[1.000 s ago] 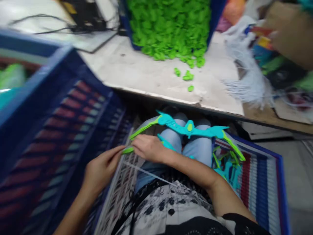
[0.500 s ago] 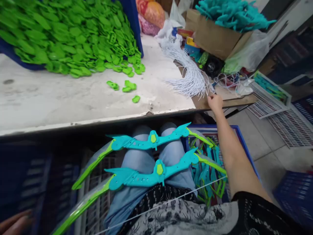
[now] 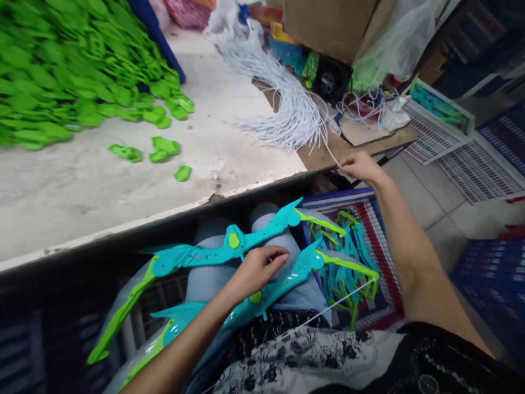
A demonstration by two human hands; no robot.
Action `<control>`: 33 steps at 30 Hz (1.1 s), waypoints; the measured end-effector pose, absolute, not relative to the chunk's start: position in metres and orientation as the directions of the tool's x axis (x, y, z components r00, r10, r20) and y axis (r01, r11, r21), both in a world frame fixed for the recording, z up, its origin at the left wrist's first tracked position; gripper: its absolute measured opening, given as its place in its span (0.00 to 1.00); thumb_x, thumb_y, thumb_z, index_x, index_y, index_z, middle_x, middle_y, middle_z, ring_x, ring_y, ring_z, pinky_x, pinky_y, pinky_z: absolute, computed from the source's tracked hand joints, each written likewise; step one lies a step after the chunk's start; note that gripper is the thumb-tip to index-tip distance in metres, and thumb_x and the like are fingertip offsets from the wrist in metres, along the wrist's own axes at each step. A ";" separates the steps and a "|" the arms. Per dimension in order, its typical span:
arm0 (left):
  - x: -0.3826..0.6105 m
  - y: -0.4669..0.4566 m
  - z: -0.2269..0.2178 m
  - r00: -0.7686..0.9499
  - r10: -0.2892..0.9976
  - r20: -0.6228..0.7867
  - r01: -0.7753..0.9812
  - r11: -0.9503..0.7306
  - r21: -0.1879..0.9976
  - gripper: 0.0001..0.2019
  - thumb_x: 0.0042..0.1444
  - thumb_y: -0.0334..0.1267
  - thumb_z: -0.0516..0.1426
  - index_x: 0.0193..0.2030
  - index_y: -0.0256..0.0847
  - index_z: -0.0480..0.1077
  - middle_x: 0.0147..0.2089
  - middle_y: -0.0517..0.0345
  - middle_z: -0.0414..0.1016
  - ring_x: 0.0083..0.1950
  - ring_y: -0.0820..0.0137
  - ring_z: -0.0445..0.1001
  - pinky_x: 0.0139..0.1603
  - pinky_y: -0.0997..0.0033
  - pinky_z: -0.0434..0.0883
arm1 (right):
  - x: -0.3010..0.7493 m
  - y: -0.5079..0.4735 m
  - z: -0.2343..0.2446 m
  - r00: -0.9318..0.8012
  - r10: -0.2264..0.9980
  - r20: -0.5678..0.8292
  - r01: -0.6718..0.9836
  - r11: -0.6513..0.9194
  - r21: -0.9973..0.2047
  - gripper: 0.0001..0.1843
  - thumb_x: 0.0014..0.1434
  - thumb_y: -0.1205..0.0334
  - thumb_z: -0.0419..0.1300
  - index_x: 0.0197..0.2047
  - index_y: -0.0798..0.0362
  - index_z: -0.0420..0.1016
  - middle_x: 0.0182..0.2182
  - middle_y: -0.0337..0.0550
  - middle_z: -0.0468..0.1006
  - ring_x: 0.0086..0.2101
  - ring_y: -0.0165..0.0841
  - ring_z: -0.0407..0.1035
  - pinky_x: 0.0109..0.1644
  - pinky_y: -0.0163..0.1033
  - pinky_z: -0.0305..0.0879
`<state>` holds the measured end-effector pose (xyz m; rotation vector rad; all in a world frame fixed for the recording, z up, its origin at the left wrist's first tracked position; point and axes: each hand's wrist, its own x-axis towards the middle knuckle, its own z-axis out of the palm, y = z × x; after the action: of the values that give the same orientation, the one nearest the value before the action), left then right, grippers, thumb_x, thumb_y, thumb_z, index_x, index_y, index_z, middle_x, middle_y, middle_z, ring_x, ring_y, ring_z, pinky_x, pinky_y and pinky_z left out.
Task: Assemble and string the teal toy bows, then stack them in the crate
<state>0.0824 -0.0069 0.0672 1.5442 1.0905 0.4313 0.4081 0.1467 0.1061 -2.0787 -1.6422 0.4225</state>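
Observation:
Two turquoise-and-green toy bows lie across my lap: a farther toy bow [image 3: 197,255] and a nearer toy bow [image 3: 287,282] with a white string running from its right tip. My left hand [image 3: 260,268] hovers over the nearer bow's middle, thumb and fingers apart, holding nothing that I can see. At the table's front edge, my right hand [image 3: 359,165] pinches the end of a white cord [image 3: 333,155]. The cord leads back to a bundle of white cords [image 3: 289,104] on the tabletop. My left forearm covers part of the nearer bow.
A green parts heap [image 3: 82,82] spills from a blue bin [image 3: 164,44] on the table [image 3: 123,213]. Below right, a blue crate [image 3: 371,202] holds several more bows. A cardboard box [image 3: 328,27] and small fan [image 3: 330,79] stand behind the cords; white crates [image 3: 484,169] sit right.
My left hand has come from the lower left to over the nearer bow. My right hand has drawn a cord end from the bundle toward me. The view has shifted right.

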 end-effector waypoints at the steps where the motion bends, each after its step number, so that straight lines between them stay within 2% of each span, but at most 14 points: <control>1: 0.094 -0.002 0.060 0.517 0.804 -0.294 0.385 0.089 0.919 0.14 0.54 0.45 0.55 0.38 0.41 0.80 0.42 0.50 0.82 0.42 0.59 0.79 0.44 0.65 0.74 | 0.415 0.118 0.101 0.207 0.976 -0.074 0.761 -0.208 -0.615 0.05 0.48 0.70 0.63 0.26 0.66 0.78 0.15 0.38 0.71 0.18 0.21 0.63 0.25 0.31 0.56; 3: 0.118 0.007 0.045 0.530 0.791 -0.305 0.356 0.119 0.927 0.13 0.52 0.43 0.57 0.38 0.41 0.80 0.44 0.51 0.81 0.45 0.59 0.78 0.49 0.63 0.73 | 0.423 0.058 0.087 0.101 0.947 -0.305 0.526 -0.311 -0.791 0.06 0.46 0.66 0.65 0.30 0.61 0.78 0.15 0.36 0.71 0.16 0.22 0.60 0.22 0.31 0.55; 4: 0.131 0.012 0.036 0.537 0.781 -0.318 0.345 0.140 0.928 0.12 0.51 0.42 0.57 0.38 0.41 0.80 0.45 0.51 0.81 0.47 0.58 0.78 0.51 0.62 0.72 | 0.425 0.029 0.079 0.083 0.926 -0.368 0.401 -0.370 -0.838 0.08 0.44 0.63 0.66 0.30 0.59 0.78 0.15 0.35 0.72 0.16 0.23 0.60 0.21 0.31 0.55; 6: 0.159 0.020 0.019 0.560 0.738 -0.376 0.333 0.215 0.918 0.11 0.49 0.41 0.59 0.36 0.41 0.80 0.44 0.52 0.81 0.48 0.58 0.77 0.54 0.61 0.70 | 0.422 -0.019 0.060 0.161 0.903 -0.398 0.248 -0.427 -0.869 0.11 0.41 0.58 0.68 0.28 0.56 0.77 0.16 0.35 0.72 0.16 0.24 0.60 0.20 0.32 0.55; 8: 0.184 0.025 0.002 0.580 0.673 -0.458 0.312 0.336 0.889 0.09 0.47 0.39 0.60 0.34 0.40 0.80 0.43 0.52 0.81 0.48 0.58 0.76 0.55 0.59 0.69 | 0.416 -0.050 0.040 0.295 0.890 -0.349 0.215 -0.418 -0.883 0.13 0.40 0.55 0.68 0.27 0.54 0.77 0.18 0.37 0.74 0.19 0.27 0.64 0.23 0.33 0.59; 10: 0.204 0.029 -0.013 0.604 0.601 -0.524 0.265 0.468 0.843 0.08 0.45 0.37 0.61 0.33 0.38 0.79 0.40 0.51 0.82 0.46 0.59 0.76 0.54 0.59 0.69 | 0.411 -0.065 0.023 0.387 0.882 -0.268 0.251 -0.381 -0.890 0.12 0.42 0.53 0.67 0.28 0.53 0.77 0.22 0.40 0.77 0.23 0.30 0.69 0.28 0.36 0.65; 13: 0.222 0.032 -0.030 0.640 0.525 -0.561 0.215 0.578 0.787 0.07 0.45 0.36 0.62 0.30 0.35 0.78 0.34 0.50 0.81 0.39 0.62 0.76 0.51 0.59 0.70 | 0.406 -0.069 0.006 0.425 0.891 -0.157 0.370 -0.330 -0.868 0.11 0.47 0.54 0.63 0.29 0.53 0.78 0.26 0.42 0.79 0.27 0.34 0.72 0.34 0.39 0.69; 16: 0.230 0.034 -0.041 0.661 0.497 -0.563 0.205 0.602 0.772 0.06 0.46 0.36 0.63 0.28 0.34 0.77 0.30 0.50 0.80 0.34 0.65 0.75 0.47 0.61 0.71 | 0.405 -0.068 -0.002 0.378 0.924 -0.060 0.521 -0.265 -0.811 0.09 0.51 0.57 0.61 0.30 0.53 0.78 0.28 0.43 0.79 0.28 0.34 0.72 0.35 0.38 0.69; 21: 0.239 0.036 -0.050 0.714 0.450 -0.537 0.180 0.623 0.761 0.07 0.46 0.36 0.64 0.29 0.34 0.77 0.29 0.51 0.79 0.33 0.68 0.74 0.42 0.66 0.71 | 0.403 -0.069 -0.005 0.200 0.970 0.137 0.752 -0.062 -0.657 0.08 0.57 0.63 0.57 0.33 0.52 0.78 0.31 0.44 0.79 0.32 0.35 0.74 0.39 0.39 0.71; 24: 0.243 0.036 -0.050 0.762 0.388 -0.519 0.196 0.626 0.755 0.08 0.45 0.37 0.64 0.28 0.33 0.77 0.30 0.50 0.79 0.33 0.68 0.74 0.40 0.67 0.70 | 0.403 -0.071 -0.006 0.108 0.973 0.202 0.807 0.032 -0.590 0.09 0.60 0.65 0.56 0.35 0.52 0.78 0.33 0.45 0.79 0.37 0.35 0.74 0.43 0.41 0.71; 28: 0.247 0.038 -0.048 0.809 0.308 -0.501 0.224 0.627 0.746 0.08 0.44 0.38 0.65 0.27 0.34 0.77 0.31 0.49 0.80 0.33 0.68 0.74 0.39 0.68 0.70 | 0.404 -0.073 -0.003 0.094 0.964 0.248 0.839 0.057 -0.541 0.09 0.61 0.66 0.56 0.36 0.51 0.78 0.34 0.44 0.79 0.37 0.35 0.74 0.44 0.41 0.72; 33: 0.251 0.040 -0.050 0.833 0.281 -0.477 0.205 0.645 0.737 0.10 0.44 0.39 0.66 0.28 0.34 0.77 0.32 0.49 0.80 0.35 0.67 0.75 0.41 0.66 0.70 | 0.401 -0.072 -0.001 0.036 0.964 0.265 0.854 0.107 -0.509 0.10 0.63 0.66 0.55 0.36 0.52 0.78 0.32 0.44 0.78 0.37 0.35 0.73 0.44 0.42 0.72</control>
<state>0.2510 0.0399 -0.0503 0.8837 0.6054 0.0464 0.4012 -0.0718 -0.0012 -1.7683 -1.8386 0.2567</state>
